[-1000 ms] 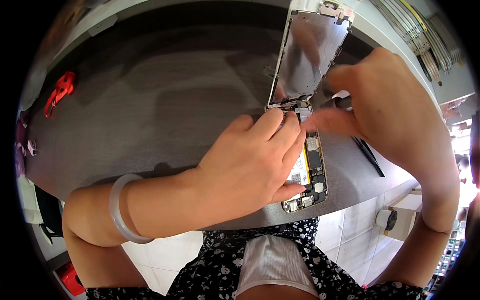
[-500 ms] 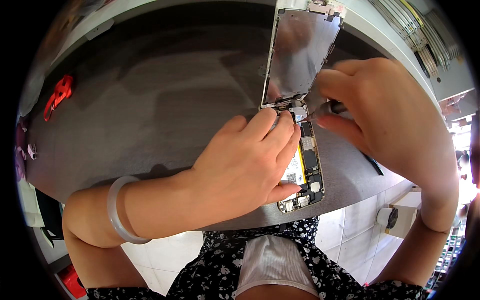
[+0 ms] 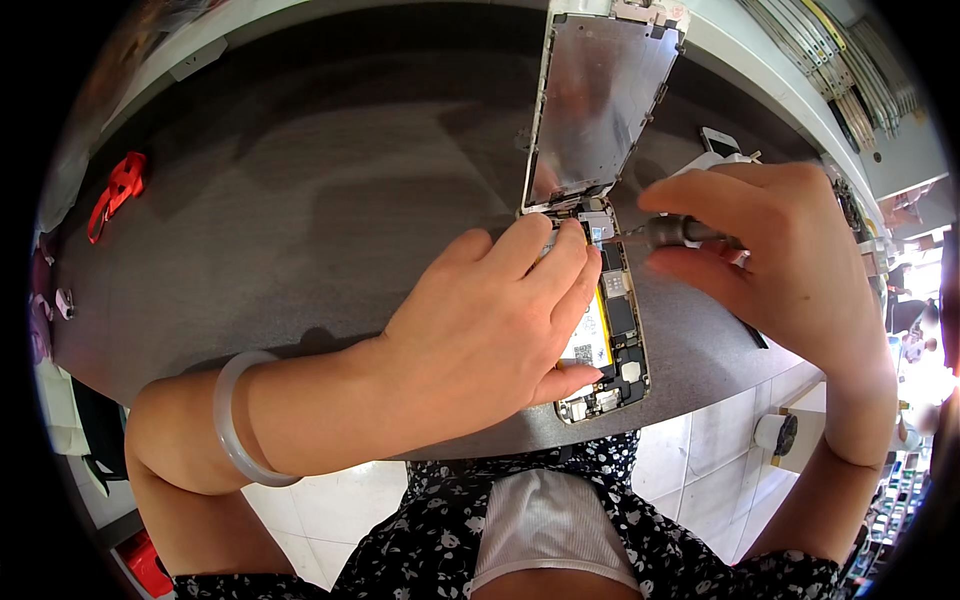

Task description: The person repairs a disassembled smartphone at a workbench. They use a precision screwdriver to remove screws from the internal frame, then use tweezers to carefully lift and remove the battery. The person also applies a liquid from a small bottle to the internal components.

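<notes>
Your bare left hand [image 3: 500, 310], thumb wide from fingers, lies over slim opened phone body [image 3: 621, 316] on dark grey table [image 3: 300, 200], probably steadying it. Your right hand [image 3: 790, 240] parts thumb and forefinger around dark slender screwdriver [image 3: 666, 232]; deeper grip, cannot tell. Silver-backed white screen panel [image 3: 600, 110] folds back, baring white yellow-edged battery [image 3: 591, 345].

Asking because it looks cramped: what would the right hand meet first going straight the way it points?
Probably the opened phone, partly under the left hand; the screwdriver in the right hand points there and may touch it; depth is unclear.
</notes>
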`<control>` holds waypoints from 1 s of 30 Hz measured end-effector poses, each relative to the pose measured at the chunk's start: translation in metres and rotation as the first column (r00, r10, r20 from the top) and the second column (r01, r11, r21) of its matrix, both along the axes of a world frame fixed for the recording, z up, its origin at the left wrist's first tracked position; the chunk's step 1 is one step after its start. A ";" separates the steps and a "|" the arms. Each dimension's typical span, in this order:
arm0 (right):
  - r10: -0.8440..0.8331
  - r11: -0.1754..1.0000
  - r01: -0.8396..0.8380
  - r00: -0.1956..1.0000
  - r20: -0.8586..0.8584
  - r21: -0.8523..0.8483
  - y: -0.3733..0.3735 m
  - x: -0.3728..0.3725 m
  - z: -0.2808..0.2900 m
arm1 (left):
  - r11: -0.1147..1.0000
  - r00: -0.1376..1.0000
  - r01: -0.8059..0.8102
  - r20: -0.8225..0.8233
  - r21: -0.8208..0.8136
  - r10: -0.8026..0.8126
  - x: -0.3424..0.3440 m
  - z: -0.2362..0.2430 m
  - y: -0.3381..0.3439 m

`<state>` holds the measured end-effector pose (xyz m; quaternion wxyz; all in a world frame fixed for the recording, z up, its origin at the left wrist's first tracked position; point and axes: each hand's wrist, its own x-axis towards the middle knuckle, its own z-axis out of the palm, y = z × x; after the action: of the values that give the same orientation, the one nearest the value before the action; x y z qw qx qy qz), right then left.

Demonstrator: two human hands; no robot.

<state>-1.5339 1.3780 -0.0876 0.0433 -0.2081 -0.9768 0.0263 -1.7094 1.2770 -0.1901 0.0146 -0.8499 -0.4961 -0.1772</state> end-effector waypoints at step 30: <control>-0.114 0.968 0.019 0.923 -0.367 -0.251 0.012 0.016 -0.073 | 0.997 0.999 0.008 0.034 -0.081 -0.005 0.001 0.008 0.001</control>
<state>-1.5182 1.3896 -0.1602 0.2062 -0.2361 -0.9317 0.1835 -1.7089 1.2782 -0.1824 -0.0291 -0.8483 -0.5002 -0.1713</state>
